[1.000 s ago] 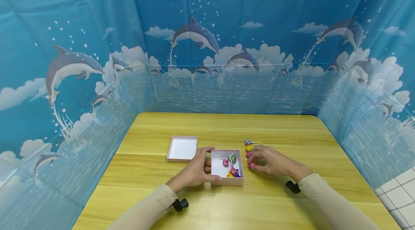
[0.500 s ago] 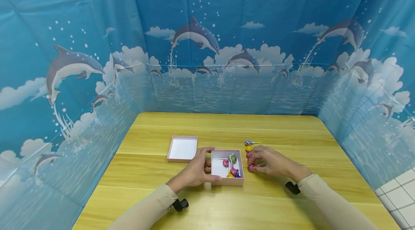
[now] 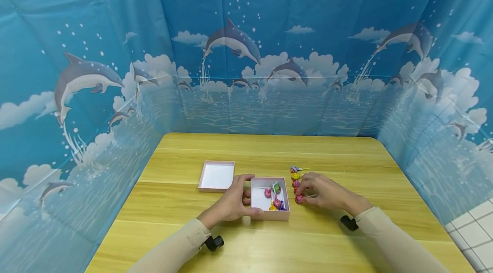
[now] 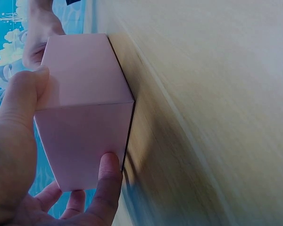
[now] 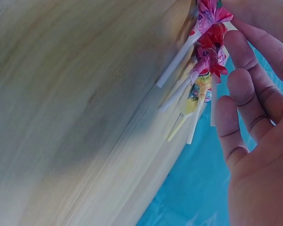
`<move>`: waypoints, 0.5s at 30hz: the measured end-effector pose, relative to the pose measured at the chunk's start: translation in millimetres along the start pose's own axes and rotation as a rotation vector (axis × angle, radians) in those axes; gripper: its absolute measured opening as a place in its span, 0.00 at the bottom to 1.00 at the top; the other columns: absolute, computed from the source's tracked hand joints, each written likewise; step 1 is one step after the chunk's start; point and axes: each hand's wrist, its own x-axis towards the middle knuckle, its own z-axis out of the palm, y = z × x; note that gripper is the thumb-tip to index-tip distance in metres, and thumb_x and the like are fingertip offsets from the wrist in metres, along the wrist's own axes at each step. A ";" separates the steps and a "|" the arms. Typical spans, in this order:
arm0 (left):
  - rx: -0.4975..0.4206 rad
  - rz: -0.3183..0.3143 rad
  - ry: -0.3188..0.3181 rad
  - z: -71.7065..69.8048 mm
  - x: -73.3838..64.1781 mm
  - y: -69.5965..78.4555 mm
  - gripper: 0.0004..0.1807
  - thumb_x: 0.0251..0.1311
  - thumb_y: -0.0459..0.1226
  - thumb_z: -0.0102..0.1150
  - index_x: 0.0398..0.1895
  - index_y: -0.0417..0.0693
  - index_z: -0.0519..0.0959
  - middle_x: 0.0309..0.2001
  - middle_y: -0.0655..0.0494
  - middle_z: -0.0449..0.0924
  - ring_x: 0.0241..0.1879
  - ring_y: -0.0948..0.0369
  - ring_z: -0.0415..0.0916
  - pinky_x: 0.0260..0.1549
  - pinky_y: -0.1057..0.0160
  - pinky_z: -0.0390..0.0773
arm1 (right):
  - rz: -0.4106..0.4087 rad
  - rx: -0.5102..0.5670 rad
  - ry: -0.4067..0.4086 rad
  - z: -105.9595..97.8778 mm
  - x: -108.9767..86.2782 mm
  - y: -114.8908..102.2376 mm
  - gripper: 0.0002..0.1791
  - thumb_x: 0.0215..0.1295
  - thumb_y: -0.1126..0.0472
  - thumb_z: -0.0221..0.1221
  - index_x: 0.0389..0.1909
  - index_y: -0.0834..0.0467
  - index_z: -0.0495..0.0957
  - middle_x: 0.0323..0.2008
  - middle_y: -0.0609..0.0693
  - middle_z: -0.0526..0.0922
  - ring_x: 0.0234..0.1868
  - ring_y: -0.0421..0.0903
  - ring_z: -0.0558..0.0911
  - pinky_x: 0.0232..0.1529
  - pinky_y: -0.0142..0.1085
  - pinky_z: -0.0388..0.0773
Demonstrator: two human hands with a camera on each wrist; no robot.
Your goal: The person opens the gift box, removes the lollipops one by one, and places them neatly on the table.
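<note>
My left hand (image 3: 234,203) grips the open pink box (image 3: 269,216) from its left side, thumb on the front wall and fingers round the back. Inside lie several wrapped lollipops, among them a pink one (image 3: 268,193) and a green one (image 3: 277,189). To the box's right, my right hand (image 3: 319,189) pinches a pink lollipop (image 3: 298,199) between thumb and index finger, close over the table. That lollipop is at the near end of a column with a red one (image 3: 295,190), a yellow one (image 3: 295,176) and a blue one (image 3: 294,169). Their sticks point right, some hidden by the hand.
A square pink-edged lid (image 3: 217,175) with a white inside lies behind my left hand. The wooden table (image 3: 185,149) is bordered by blue dolphin-print curtains (image 3: 246,106). White tiles (image 3: 475,228) show at the far right.
The pink lollipop at my right fingertips has shifted slightly toward me, and more of the red one now shows behind it. The left hand and box stay put.
</note>
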 end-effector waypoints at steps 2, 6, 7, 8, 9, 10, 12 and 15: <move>0.008 0.001 0.001 -0.3 0.6 -0.2 0.63 0.64 0.42 0.91 0.94 0.48 0.57 0.81 0.38 0.64 0.58 0.57 0.83 0.55 0.71 0.89 | -0.005 0.002 0.005 -1.2 -0.2 0.2 0.09 0.75 0.64 0.78 0.47 0.46 0.95 0.48 0.40 0.90 0.51 0.41 0.86 0.54 0.43 0.91; 0.015 0.000 0.002 -0.5 1.1 -0.1 0.63 0.64 0.43 0.91 0.94 0.48 0.57 0.82 0.38 0.63 0.58 0.58 0.82 0.55 0.71 0.89 | -0.008 0.015 0.007 -2.3 0.4 2.1 0.08 0.75 0.63 0.78 0.48 0.46 0.95 0.49 0.41 0.90 0.52 0.42 0.87 0.55 0.46 0.92; 0.015 -0.001 0.003 -0.5 1.1 -0.3 0.63 0.64 0.43 0.91 0.94 0.48 0.57 0.82 0.38 0.63 0.58 0.58 0.82 0.55 0.71 0.89 | -0.005 0.020 0.005 -2.6 0.3 2.4 0.08 0.75 0.63 0.78 0.48 0.46 0.95 0.50 0.41 0.90 0.52 0.42 0.87 0.56 0.46 0.92; 0.014 -0.001 0.003 -0.5 1.1 -0.4 0.63 0.64 0.43 0.91 0.94 0.48 0.57 0.82 0.38 0.63 0.58 0.58 0.82 0.55 0.71 0.89 | -0.001 0.021 0.002 -3.0 0.2 2.9 0.09 0.75 0.63 0.78 0.48 0.46 0.95 0.50 0.41 0.90 0.52 0.41 0.87 0.56 0.46 0.92; 0.015 -0.001 0.002 -0.5 0.9 -0.4 0.63 0.63 0.43 0.91 0.94 0.48 0.57 0.82 0.38 0.63 0.58 0.58 0.82 0.55 0.71 0.89 | -0.004 0.024 0.001 -3.6 0.7 2.8 0.08 0.76 0.63 0.78 0.49 0.46 0.95 0.50 0.41 0.90 0.52 0.42 0.87 0.56 0.46 0.92; 0.014 -0.001 0.002 -0.4 0.7 -0.4 0.63 0.63 0.43 0.91 0.94 0.48 0.57 0.81 0.38 0.63 0.58 0.58 0.83 0.55 0.71 0.89 | -0.005 0.022 0.001 -4.2 0.9 2.5 0.08 0.76 0.62 0.78 0.49 0.45 0.95 0.50 0.41 0.90 0.52 0.42 0.87 0.55 0.46 0.92; 0.019 -0.003 0.002 -0.4 0.6 -0.6 0.63 0.63 0.43 0.91 0.94 0.48 0.57 0.81 0.38 0.64 0.58 0.58 0.83 0.55 0.71 0.89 | 0.003 0.015 0.000 -5.7 1.4 1.1 0.08 0.77 0.61 0.77 0.50 0.46 0.94 0.50 0.41 0.90 0.52 0.42 0.88 0.55 0.46 0.92; 0.041 -0.005 0.002 -1.0 0.2 0.2 0.64 0.63 0.44 0.91 0.94 0.49 0.57 0.80 0.39 0.64 0.57 0.59 0.82 0.56 0.70 0.89 | 0.015 0.003 -0.002 -8.2 3.8 -1.6 0.07 0.78 0.59 0.77 0.52 0.45 0.94 0.51 0.40 0.90 0.52 0.42 0.88 0.54 0.45 0.91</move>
